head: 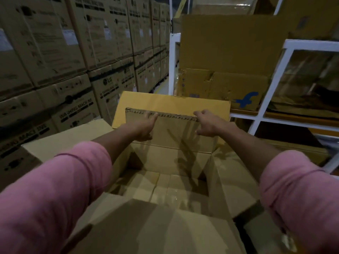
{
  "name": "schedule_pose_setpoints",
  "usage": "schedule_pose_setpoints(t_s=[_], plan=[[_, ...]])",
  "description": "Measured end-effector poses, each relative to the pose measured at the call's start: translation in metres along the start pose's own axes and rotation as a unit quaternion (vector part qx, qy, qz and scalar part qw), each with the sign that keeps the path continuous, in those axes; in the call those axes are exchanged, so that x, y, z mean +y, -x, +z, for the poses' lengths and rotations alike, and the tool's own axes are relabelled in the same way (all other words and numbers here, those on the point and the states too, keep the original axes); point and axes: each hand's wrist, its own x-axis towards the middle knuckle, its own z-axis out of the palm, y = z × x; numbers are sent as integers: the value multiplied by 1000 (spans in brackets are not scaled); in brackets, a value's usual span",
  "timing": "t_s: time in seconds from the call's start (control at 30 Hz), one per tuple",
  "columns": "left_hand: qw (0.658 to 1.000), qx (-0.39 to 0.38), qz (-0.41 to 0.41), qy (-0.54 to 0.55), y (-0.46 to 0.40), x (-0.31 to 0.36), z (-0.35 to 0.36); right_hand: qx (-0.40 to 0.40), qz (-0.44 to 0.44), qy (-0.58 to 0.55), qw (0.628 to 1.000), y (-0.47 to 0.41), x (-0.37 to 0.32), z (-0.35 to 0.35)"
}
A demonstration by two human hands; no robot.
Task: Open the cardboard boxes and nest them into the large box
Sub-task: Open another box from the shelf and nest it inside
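Note:
An open cardboard box [176, 162] stands in front of me with its flaps spread out. Its inside shows folded bottom flaps [165, 187]. My left hand [146, 127] and my right hand [207, 125] both rest on the far flap [176, 131] near its raw top edge, fingers bent over it. Behind that flap stands a brighter yellow cardboard panel [170, 101], which belongs to a larger box. Both my forearms reach forward in pink sleeves.
Stacked printed appliance cartons [64, 70] form a wall on the left. A white metal rack [271, 85] on the right holds flattened cardboard, one piece with a blue logo [245, 101]. A narrow aisle [163, 85] runs between them.

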Motion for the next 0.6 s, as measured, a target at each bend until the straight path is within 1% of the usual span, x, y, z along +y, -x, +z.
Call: schedule_pose_setpoints(t_s=[0.13, 0.27, 0.4, 0.6], plan=[[999, 32, 18, 10, -33, 4, 12, 30, 17, 36, 999, -16, 11, 14], [998, 64, 18, 24, -58, 13, 21, 73, 21, 37, 996, -25, 17, 23], [988, 154, 5, 23, -68, 18, 21, 110, 9, 71, 991, -27, 19, 29], [978, 208, 2, -11, -68, 20, 5, 186, -4, 88, 979, -24, 20, 20]])
